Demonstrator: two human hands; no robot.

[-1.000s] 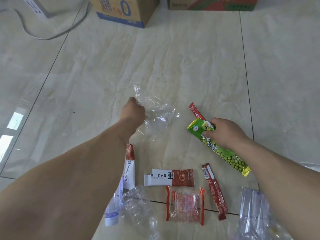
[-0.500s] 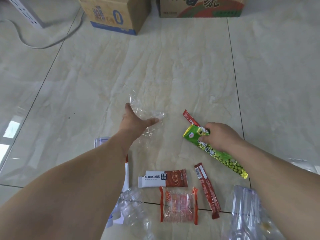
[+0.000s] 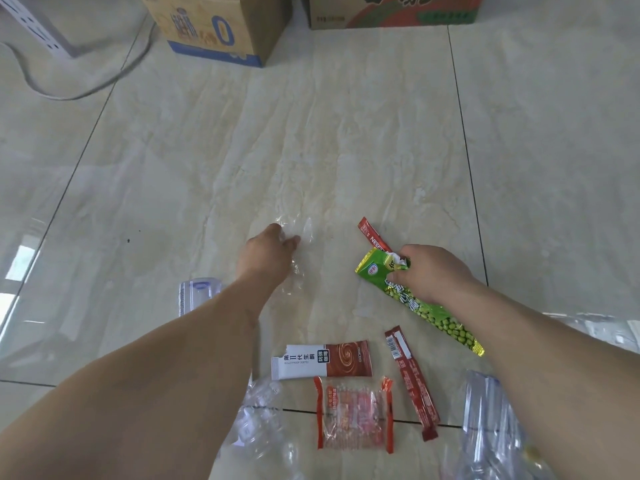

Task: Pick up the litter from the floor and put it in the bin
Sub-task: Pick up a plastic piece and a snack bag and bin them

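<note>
My left hand [image 3: 268, 252] grips a crumpled clear plastic wrapper [image 3: 299, 237] on the tiled floor, most of it bunched under the fingers. A green pea snack packet [image 3: 426, 303] is held by its torn top in my right hand [image 3: 427, 271]. A red stick sachet [image 3: 372, 235] lies just behind that hand. Nearer me lie a white-and-brown coffee sachet [image 3: 322, 363], a red-edged clear sweet wrapper [image 3: 353, 415], a dark red stick sachet [image 3: 412, 379], a crushed clear bottle [image 3: 263, 427] and clear plastic bags [image 3: 491, 427]. No bin is in view.
Two cardboard boxes [image 3: 214, 26] [image 3: 391, 10] stand at the far edge. A white power strip [image 3: 38, 26] with a grey cable [image 3: 79, 91] lies far left. A clear plastic container [image 3: 195, 296] peeks out beside my left forearm. More clear plastic [image 3: 602, 329] lies at the right.
My left hand has gathered the clear wrapper, which was spread out to its right and is now bunched small in the fingers. My right hand keeps hold of the green packet.
</note>
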